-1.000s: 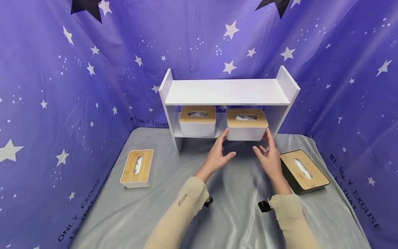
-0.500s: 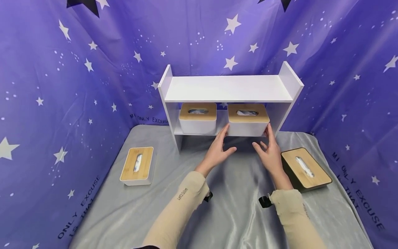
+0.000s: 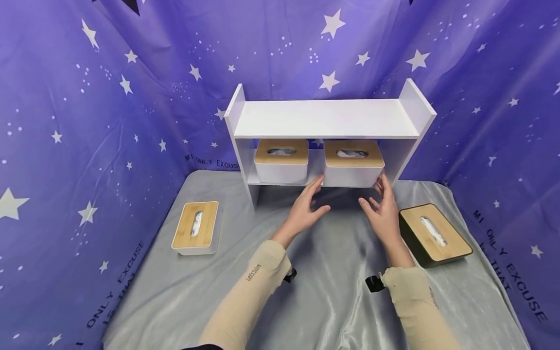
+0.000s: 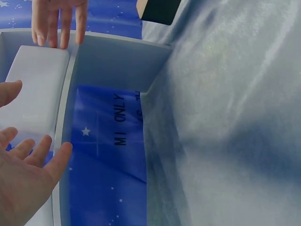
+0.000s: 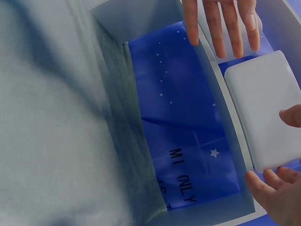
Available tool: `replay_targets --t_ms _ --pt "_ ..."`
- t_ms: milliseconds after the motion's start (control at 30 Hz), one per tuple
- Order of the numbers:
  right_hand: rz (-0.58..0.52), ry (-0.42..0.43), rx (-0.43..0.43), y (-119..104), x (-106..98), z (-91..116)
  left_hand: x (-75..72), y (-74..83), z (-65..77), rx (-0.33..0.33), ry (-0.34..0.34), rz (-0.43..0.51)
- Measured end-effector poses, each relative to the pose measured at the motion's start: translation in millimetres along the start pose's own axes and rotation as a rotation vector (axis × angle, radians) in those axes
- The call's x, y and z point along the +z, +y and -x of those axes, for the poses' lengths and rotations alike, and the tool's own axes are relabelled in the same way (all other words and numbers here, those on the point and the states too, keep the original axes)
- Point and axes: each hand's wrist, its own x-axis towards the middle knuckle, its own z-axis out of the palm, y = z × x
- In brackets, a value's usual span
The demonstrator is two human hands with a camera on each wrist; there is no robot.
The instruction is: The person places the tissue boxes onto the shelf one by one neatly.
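Observation:
A white tissue box with a bamboo lid (image 3: 353, 177) stands in the right half of the white shelf unit's (image 3: 325, 119) lower level. My left hand (image 3: 302, 211) is at its left front corner, fingers extended and thumb apart; the left wrist view shows a gap between these fingers and the box. At the box's right end is my right hand (image 3: 383, 216), fingers loosely bent, fingertips close to or touching its edge; contact is hard to tell. Neither hand grips it. A similar white tissue box (image 3: 281, 172) stands to its left on the same level.
On the grey cloth (image 3: 332, 291) at the left lies another white tissue box with a bamboo lid (image 3: 195, 227). At the right is a dark-sided tissue box (image 3: 436, 233), close to my right forearm. A purple star-patterned curtain (image 3: 280, 58) hangs behind and at both sides.
The right tissue box has gone slightly farther back onto the lower level, now level with its neighbour. My left fingertips have come slightly away from it. The head view has tilted a little.

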Motion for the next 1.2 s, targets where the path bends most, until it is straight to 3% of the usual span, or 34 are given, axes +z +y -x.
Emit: replay_targets --t_ms 333,467,567,700,933,1200 --pt "-0.030 0.004 0.008 1.8 9.7 11.8 -9.2 -10.1 14.5 -0.015 0.030 0.002" --pt "-0.045 -0.031 0.035 -15.7 11.3 19.6 -12.6 -12.2 20.6 -0.033 0.022 0.009" --pt "-0.057 -0.058 0.046 -11.3 15.4 23.4 -14.7 -15.9 25.8 -0.035 0.025 0.022" --pt "-0.063 -0.090 0.029 13.4 26.0 24.7 -18.7 -22.0 34.2 -0.044 0.047 0.032" --pt "-0.030 -0.161 -0.045 21.0 36.1 34.6 -20.2 -32.7 47.5 -0.079 0.058 0.023" --pt "0.016 -0.221 -0.060 25.2 43.3 42.1 -22.7 -44.8 59.2 -0.088 0.046 0.024"
